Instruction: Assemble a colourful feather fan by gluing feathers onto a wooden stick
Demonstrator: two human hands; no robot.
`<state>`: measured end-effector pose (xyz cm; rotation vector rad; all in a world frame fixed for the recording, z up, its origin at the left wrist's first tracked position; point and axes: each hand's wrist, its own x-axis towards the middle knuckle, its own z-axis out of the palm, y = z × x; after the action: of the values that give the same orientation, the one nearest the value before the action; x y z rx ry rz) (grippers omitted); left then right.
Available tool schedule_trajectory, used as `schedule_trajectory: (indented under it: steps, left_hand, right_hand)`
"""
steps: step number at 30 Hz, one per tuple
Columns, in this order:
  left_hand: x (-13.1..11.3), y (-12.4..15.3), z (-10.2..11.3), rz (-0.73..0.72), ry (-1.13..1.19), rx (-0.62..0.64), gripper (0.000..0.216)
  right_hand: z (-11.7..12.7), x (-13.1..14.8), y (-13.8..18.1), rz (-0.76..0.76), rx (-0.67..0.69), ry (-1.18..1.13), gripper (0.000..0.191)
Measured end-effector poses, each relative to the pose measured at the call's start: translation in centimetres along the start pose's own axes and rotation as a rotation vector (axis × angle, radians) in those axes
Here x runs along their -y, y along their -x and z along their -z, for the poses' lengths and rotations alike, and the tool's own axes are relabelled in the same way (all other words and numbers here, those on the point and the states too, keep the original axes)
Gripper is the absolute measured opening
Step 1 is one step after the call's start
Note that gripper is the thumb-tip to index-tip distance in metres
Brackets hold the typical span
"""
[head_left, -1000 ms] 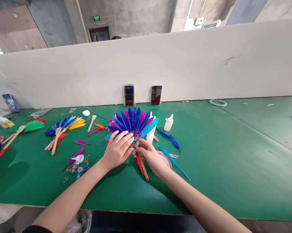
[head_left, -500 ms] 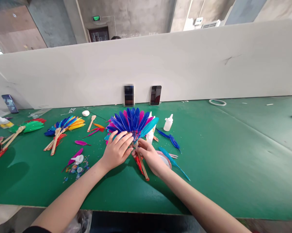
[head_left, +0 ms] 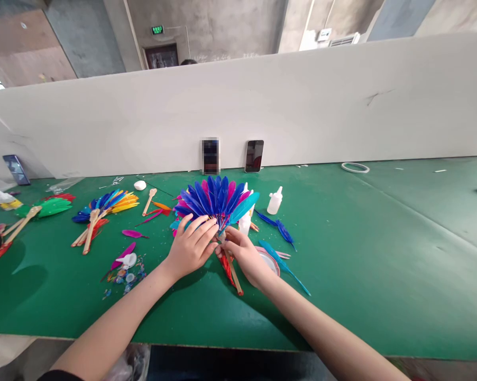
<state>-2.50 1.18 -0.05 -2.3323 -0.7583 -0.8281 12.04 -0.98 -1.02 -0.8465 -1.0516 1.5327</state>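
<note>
Between my hands a feather fan (head_left: 212, 197) spreads out, with dark blue and magenta feathers and a turquoise one at its right side. Its wooden handle (head_left: 234, 272) points down toward me, with a red tassel (head_left: 226, 267) beside it. My left hand (head_left: 193, 243) has its fingers laid over the lower left feathers and its thumb by the fan's base, steadying it. My right hand (head_left: 244, 254) pinches the base where the quills meet the handle. The exact spot under the fingertips is hidden. Partly behind the fan stands a white glue bottle (head_left: 245, 225).
Another small white bottle (head_left: 275, 201) stands right of the fan. Blue feathers (head_left: 285, 233), a turquoise feather (head_left: 286, 264) and a round lid (head_left: 271, 260) lie nearby. Leftward are a multicoloured fan (head_left: 103, 206), a green fan (head_left: 52, 207) and scattered sequins (head_left: 123, 275). Two phones lean on the white partition (head_left: 321, 106).
</note>
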Motion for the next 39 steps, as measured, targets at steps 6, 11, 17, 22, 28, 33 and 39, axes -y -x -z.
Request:
schedule_trajectory:
  steps: [6, 11, 17, 22, 28, 33, 39]
  left_hand:
    - [0.00, 0.00, -0.03, 0.008, 0.001, -0.006, 0.027]
    - [-0.01, 0.03, -0.07, 0.008, -0.001, -0.006, 0.027]
    - [-0.02, 0.08, -0.08, 0.017, 0.006, -0.003, 0.028]
    - [-0.02, 0.05, -0.08, 0.013, 0.006, -0.005, 0.027]
    - [-0.02, 0.02, -0.06, 0.013, 0.005, -0.002, 0.027]
    - [-0.06, 0.10, -0.02, 0.008, 0.006, 0.004, 0.030]
    - [-0.05, 0.16, -0.11, 0.004, 0.033, 0.030, 0.033]
  right_hand:
    - [0.05, -0.11, -0.07, -0.003, -0.004, 0.007, 0.007]
    - [0.08, -0.14, -0.12, 0.002, -0.005, 0.012, 0.007]
    - [0.08, -0.23, -0.13, 0.005, 0.006, -0.003, 0.010]
    - [0.12, -0.24, -0.13, -0.002, 0.005, -0.006, 0.010]
    - [0.09, -0.05, -0.05, -0.001, 0.001, 0.006, 0.008]
    - [0.04, -0.13, -0.05, -0.006, -0.001, -0.007, 0.010]
    - [0.02, -0.14, -0.09, -0.006, 0.001, -0.022, 0.011]
